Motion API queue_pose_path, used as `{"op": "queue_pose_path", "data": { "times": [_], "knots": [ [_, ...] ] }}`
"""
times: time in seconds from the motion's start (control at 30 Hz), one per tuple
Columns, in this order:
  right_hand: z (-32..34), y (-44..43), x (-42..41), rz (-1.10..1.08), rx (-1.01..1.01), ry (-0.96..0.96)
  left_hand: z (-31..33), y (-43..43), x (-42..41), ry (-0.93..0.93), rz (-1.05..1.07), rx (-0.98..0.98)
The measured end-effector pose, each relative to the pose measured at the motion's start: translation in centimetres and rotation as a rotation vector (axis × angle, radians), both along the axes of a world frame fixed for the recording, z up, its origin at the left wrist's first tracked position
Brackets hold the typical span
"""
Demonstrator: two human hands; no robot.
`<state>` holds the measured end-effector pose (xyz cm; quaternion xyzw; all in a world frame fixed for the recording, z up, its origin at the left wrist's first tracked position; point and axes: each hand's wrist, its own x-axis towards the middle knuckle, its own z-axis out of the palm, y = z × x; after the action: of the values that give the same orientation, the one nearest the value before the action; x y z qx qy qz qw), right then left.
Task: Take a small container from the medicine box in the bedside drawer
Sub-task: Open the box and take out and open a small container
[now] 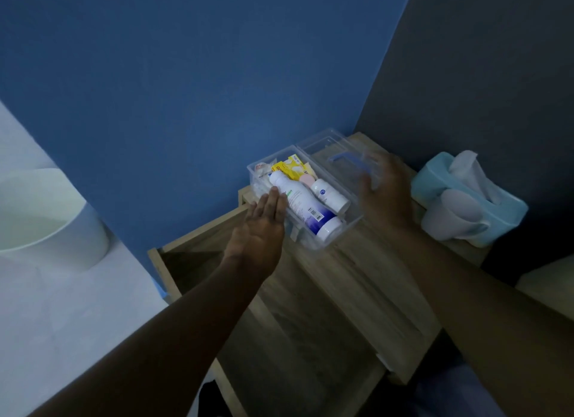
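Observation:
A clear plastic medicine box (351, 227) stands on top of the wooden bedside cabinet (357, 280), its clear lid (329, 147) with a blue handle swung back. Inside lie a large white and blue bottle (302, 206), a small white container (329, 194), yellow packets (292, 166) and a pink item. My left hand (262, 227) lies flat against the box's left side, fingers straight and touching the large bottle. My right hand (385, 193), blurred, hovers with fingers apart over the box's right edge and lid, holding nothing.
The drawer (198, 255) stands pulled out to the left below the cabinet top. A light blue tissue box (484, 196) and a white cup (453, 220) sit at the right. A white bin (46, 217) stands on the floor at left, by the blue wall.

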<state>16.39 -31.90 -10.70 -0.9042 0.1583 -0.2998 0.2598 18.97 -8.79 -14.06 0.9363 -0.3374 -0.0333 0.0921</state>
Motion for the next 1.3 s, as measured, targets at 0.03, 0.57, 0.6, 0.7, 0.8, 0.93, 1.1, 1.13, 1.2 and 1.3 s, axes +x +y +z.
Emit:
{"op": "queue_pose_path", "data": {
  "times": [0.03, 0.57, 0.6, 0.7, 0.8, 0.93, 1.1, 1.13, 1.2, 1.3],
  "knots": [
    [0.4, 0.4, 0.9, 0.113, -0.051, 0.032, -0.1, 0.0, 0.0, 0.003, -0.003, -0.006],
    [1.4, 2.0, 9.0, 0.516, -0.335, 0.633, -0.7, 0.3, 0.5, -0.003, -0.042, 0.001],
    [1.3, 2.0, 9.1, 0.522, -0.333, 0.629, -0.7, 0.3, 0.4, -0.005, -0.042, 0.000],
    [1.0, 2.2, 8.9, 0.513, -0.323, 0.566, -0.6, 0.3, 0.2, -0.003, -0.028, 0.008],
    [1.3, 2.3, 8.0, 0.477, -0.308, 0.433, -0.5, 0.1, 0.2, -0.016, -0.014, 0.046],
    [3.6, 2.0, 4.8, 0.462, -0.221, 0.324, 0.2, 0.0, 0.4, -0.008, -0.009, 0.108],
    [8.0, 1.4, -1.7, 0.409, -0.135, 0.300, 3.7, 0.5, 0.4, 0.095, 0.019, 0.107],
    [8.9, 1.3, -3.1, 0.396, -0.122, 0.298, 4.8, 0.5, -0.1, 0.127, 0.049, 0.018],
    [10.6, 1.2, -5.6, 0.401, -0.072, 0.274, 7.1, 0.1, -2.0, 0.285, 0.133, -0.283],
    [13.0, 2.0, -9.7, 0.422, 0.016, 0.231, 11.1, -1.6, -6.4, 0.617, 0.258, -0.718]
  ]
}}
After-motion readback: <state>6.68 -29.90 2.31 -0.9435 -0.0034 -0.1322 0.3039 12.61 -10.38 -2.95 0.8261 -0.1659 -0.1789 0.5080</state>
